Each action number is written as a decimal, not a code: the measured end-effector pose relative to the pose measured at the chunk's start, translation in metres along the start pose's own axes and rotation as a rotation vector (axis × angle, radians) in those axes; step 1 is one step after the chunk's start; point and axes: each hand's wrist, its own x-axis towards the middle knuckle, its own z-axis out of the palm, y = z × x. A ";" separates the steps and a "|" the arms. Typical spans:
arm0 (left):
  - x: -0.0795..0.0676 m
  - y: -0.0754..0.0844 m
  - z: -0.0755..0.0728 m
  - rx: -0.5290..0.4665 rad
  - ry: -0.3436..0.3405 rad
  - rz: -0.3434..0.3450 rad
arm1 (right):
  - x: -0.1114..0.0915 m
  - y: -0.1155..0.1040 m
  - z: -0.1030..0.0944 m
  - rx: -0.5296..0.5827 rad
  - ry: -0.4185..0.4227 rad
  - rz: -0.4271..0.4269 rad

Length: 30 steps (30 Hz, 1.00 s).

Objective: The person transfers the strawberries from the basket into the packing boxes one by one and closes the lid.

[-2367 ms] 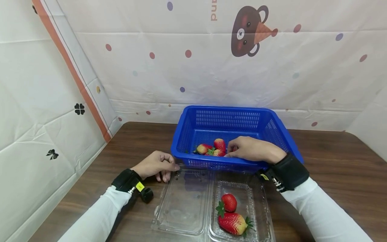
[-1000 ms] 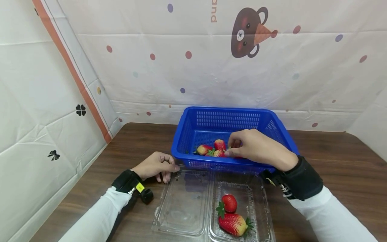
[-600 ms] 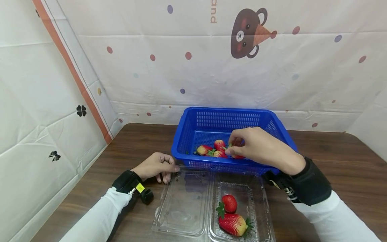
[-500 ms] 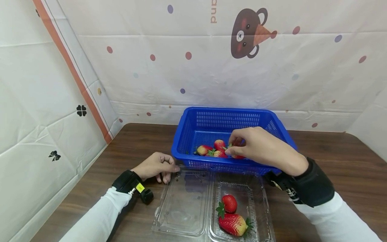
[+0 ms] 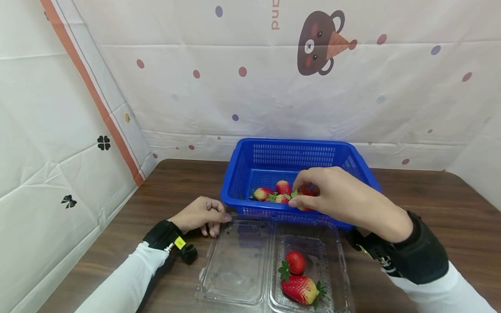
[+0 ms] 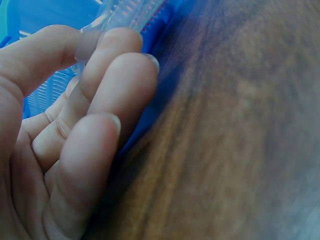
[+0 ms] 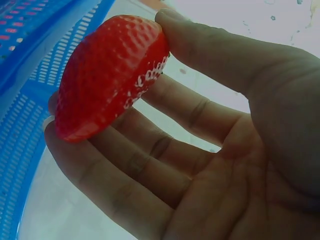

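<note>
Pinching away at the near side of the basket, here's the right hand (image 5: 340, 195), thumb on one side and fingertips on the other, clamped on a plump, glossy red strawberry (image 7: 112, 80)! That fruit is up by the near rim of the rectangular blue plastic basket (image 5: 293, 155) with slotted walls; whether it hangs inside the rim or just above it, I can't tell. Below, to the left of that grip, a small cluster of red and pale-yellow strawberries (image 5: 283, 188) sits on the basket floor.

Over to the left hand (image 5: 201, 216), well apart from its partner: thumb and forefinger together on the far corner of a clear, hinged plastic container (image 5: 238, 261), the other fingers bent beside it, close to the basket's near corner. The container lies open flat on the brown wood-grain table (image 5: 415, 204), just in front of the basket. And look at its right half: a small round red strawberry (image 5: 295, 262) with green leaves, touching a bigger, pale-ended red strawberry (image 5: 299, 290) lying on its side! Behind it all, a white dotted cloth (image 5: 195, 100) carries a brown bear print (image 5: 313, 43) turned sideways.
</note>
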 end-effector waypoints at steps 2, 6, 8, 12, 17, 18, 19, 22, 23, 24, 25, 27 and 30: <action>-0.001 0.000 0.000 0.000 0.001 -0.003 | -0.001 -0.003 0.001 0.001 -0.001 -0.013; -0.001 -0.001 0.000 -0.003 0.000 -0.004 | -0.002 -0.006 0.002 -0.007 0.003 -0.028; -0.001 -0.001 0.000 -0.001 0.000 -0.003 | -0.002 -0.007 0.002 -0.006 0.002 -0.034; -0.001 -0.001 -0.001 -0.003 -0.003 0.002 | -0.003 -0.009 0.004 -0.001 -0.010 -0.044; 0.000 -0.001 0.000 -0.011 -0.006 0.011 | -0.005 -0.012 0.007 -0.010 -0.023 -0.048; 0.000 -0.001 0.000 -0.010 -0.007 0.012 | -0.005 -0.013 0.008 -0.010 -0.024 -0.048; 0.000 -0.001 0.000 -0.010 -0.007 0.014 | -0.005 -0.013 0.008 -0.012 -0.024 -0.051; 0.000 -0.002 0.000 -0.016 -0.008 0.013 | -0.007 -0.016 0.010 -0.010 -0.025 -0.058; 0.000 -0.002 0.000 -0.019 -0.009 0.012 | -0.008 -0.016 0.010 -0.011 -0.026 -0.059; 0.000 -0.002 0.000 -0.022 -0.009 0.012 | -0.008 -0.017 0.010 -0.014 -0.027 -0.062; 0.000 -0.002 0.000 -0.023 -0.010 0.013 | -0.009 -0.018 0.011 -0.018 -0.027 -0.064; 0.000 -0.001 0.000 -0.024 -0.008 0.012 | -0.011 -0.019 0.011 -0.022 -0.033 -0.067; 0.000 -0.001 -0.001 -0.022 -0.005 0.011 | -0.013 -0.021 0.011 -0.033 -0.034 -0.074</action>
